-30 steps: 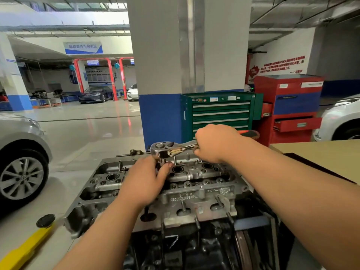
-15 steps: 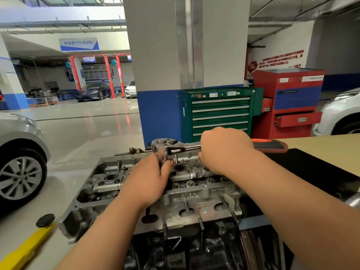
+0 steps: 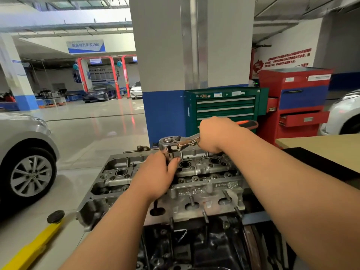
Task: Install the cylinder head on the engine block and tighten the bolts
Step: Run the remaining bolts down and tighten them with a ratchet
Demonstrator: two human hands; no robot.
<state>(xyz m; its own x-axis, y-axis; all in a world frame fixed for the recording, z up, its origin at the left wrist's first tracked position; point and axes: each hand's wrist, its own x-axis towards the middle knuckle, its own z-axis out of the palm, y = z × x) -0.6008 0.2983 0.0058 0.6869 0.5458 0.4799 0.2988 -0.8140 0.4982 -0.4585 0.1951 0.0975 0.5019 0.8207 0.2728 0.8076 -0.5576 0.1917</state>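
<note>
The grey aluminium cylinder head (image 3: 196, 188) lies on top of the dark engine block (image 3: 191, 244) in front of me. A chrome ratchet wrench (image 3: 176, 143) with an orange and black handle stands over the head's far side, its socket pointing down into the head. My right hand (image 3: 215, 133) is closed around the ratchet's shaft. My left hand (image 3: 157, 175) rests on the head, with its fingers wrapped around the socket below the ratchet's head. The bolt under the socket is hidden.
A green tool cabinet (image 3: 226, 108) and a red tool cabinet (image 3: 296, 102) stand behind the engine beside a blue and grey pillar (image 3: 165, 114). A tan bench top (image 3: 321, 145) is at right. A silver car (image 3: 25, 158) and a yellow lift arm (image 3: 33, 248) are at left.
My right hand has swung the ratchet handle back away from me, from pointing right to angling up toward the green cabinet. My left hand has stayed on the socket.
</note>
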